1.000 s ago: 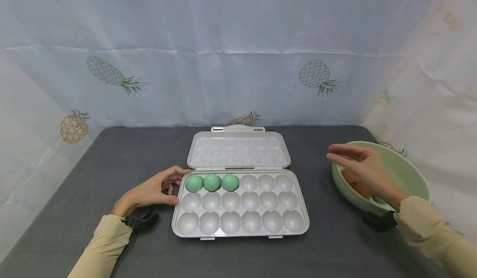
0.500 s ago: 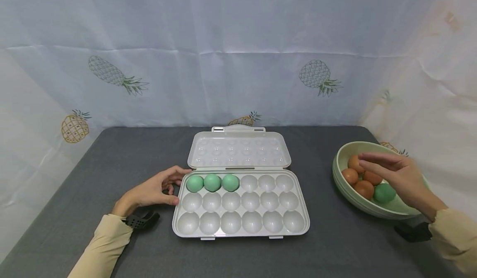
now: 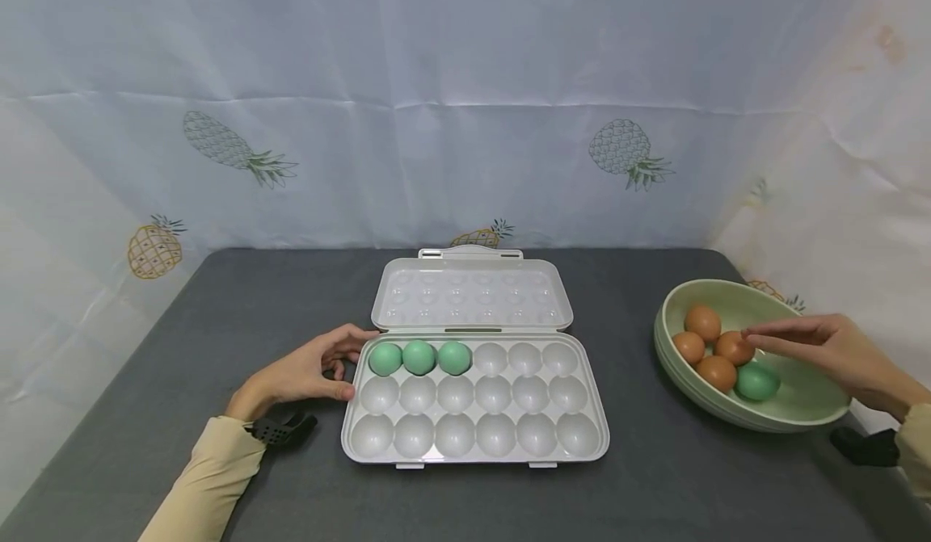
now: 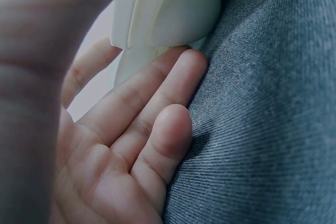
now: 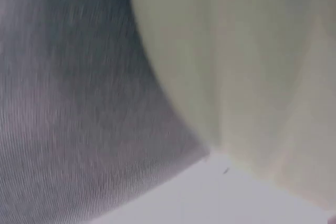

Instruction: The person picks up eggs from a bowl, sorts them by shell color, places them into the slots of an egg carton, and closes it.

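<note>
A white egg box [image 3: 476, 397] lies with its lid [image 3: 473, 293] folded back. Three green eggs [image 3: 419, 358] fill the left half of its back row. My left hand [image 3: 309, 368] holds the box's left edge; in the left wrist view, curled fingers [image 4: 157, 93] touch the box's underside and rim. To the right, a pale green bowl [image 3: 807, 388] contains several brown eggs [image 3: 716, 373] and one green egg [image 3: 758, 381]. Above its right side is my right hand [image 3: 847, 356], fingers extended, fingertips close to a brown egg. Nothing shows in its grasp.
A dark grey cloth covers the table [image 3: 291, 477]. Behind it hangs a white curtain [image 3: 407, 170] printed with pineapples. The bowl, seemingly stacked in another, stands near the table's right edge. In the right wrist view, the bowl's pale wall [image 5: 178, 51] curves beside the cloth.
My right hand has moved right across the bowl, uncovering the eggs in it. The left hand has stayed at the box, and the view has shifted slightly.
</note>
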### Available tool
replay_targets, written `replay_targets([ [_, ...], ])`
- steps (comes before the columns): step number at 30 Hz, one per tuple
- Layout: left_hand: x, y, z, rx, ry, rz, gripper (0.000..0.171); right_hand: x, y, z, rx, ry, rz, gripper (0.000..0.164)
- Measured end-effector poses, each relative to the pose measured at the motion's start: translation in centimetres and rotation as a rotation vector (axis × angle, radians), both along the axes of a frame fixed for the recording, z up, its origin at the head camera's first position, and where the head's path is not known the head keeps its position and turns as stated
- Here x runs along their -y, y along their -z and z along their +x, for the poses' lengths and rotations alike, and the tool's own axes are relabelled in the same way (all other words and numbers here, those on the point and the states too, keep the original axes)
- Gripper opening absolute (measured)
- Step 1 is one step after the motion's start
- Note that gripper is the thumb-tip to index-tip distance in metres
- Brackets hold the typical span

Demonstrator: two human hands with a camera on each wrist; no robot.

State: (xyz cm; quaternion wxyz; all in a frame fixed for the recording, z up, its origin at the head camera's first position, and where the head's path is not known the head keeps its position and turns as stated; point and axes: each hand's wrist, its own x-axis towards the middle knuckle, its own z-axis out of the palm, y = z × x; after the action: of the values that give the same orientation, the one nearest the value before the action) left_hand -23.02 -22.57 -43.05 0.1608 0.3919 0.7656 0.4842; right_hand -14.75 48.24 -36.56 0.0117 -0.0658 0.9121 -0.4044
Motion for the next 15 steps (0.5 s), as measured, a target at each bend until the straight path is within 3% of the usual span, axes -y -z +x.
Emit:
replay_targets([
  [8,-0.06,0.09,-0.05,0.001,0.007,0.006,0.074,-0.91,-0.38,-0.36,0.094,0.022,0.175,0.026],
  [15,-0.08,0.03,0.0,-0.005,0.01,0.011,0.075,-0.63,-0.7,-0.54,0.172,-0.001,0.2,0.028],
])
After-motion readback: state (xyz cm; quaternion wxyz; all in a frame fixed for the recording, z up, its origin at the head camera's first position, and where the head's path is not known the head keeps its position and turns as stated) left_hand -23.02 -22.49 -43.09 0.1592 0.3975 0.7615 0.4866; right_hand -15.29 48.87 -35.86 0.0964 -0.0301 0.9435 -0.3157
